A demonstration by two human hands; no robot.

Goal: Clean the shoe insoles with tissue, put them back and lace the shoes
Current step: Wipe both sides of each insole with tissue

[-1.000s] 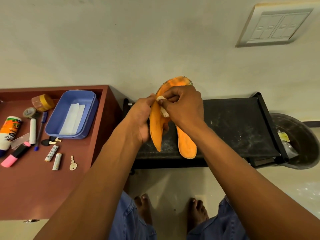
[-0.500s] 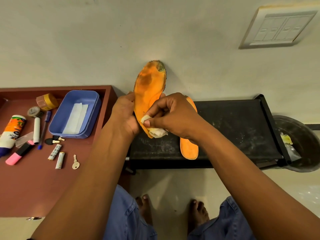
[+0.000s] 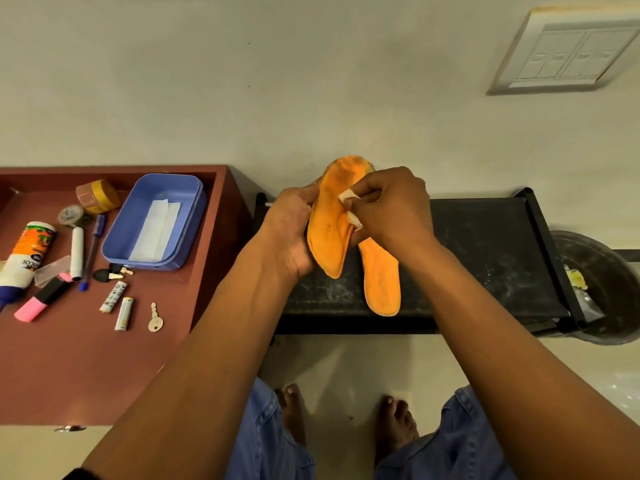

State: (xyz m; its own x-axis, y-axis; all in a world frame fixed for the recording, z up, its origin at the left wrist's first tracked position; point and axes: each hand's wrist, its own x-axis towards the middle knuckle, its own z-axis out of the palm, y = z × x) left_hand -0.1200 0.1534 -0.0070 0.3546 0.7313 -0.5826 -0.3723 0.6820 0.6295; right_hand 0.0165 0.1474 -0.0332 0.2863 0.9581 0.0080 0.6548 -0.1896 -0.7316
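From the head view I saw the left hand (image 3: pixel 289 233) curled round the left edge of an orange insole (image 3: pixel 330 216), gripping it upright above the black shelf (image 3: pixel 485 258), toe end uppermost against the pale wall (image 3: pixel 242 81). The right hand (image 3: pixel 388 209) had its fingers bent and pinched a small wad of white tissue (image 3: pixel 348 199), which was pressed against the insole's upper face near its right edge. Only two small portions of the tissue showed between the fingers; the rest was hidden in the grasp. A second orange insole (image 3: pixel 381 282) lay flat on the black shelf, just beside and partly behind the held one, its upper part covered by the right hand. To my left stood a reddish-brown table (image 3: pixel 69 368) bearing a blue tray (image 3: pixel 194 216) with a folded white sheet (image 3: pixel 156 230) inside it, a pink highlighter (image 3: pixel 38 303), a key (image 3: pixel 155 318) and other small items. At the far right a dark bin (image 3: pixel 620 306) stood beside the shelf. No shoes were in view.
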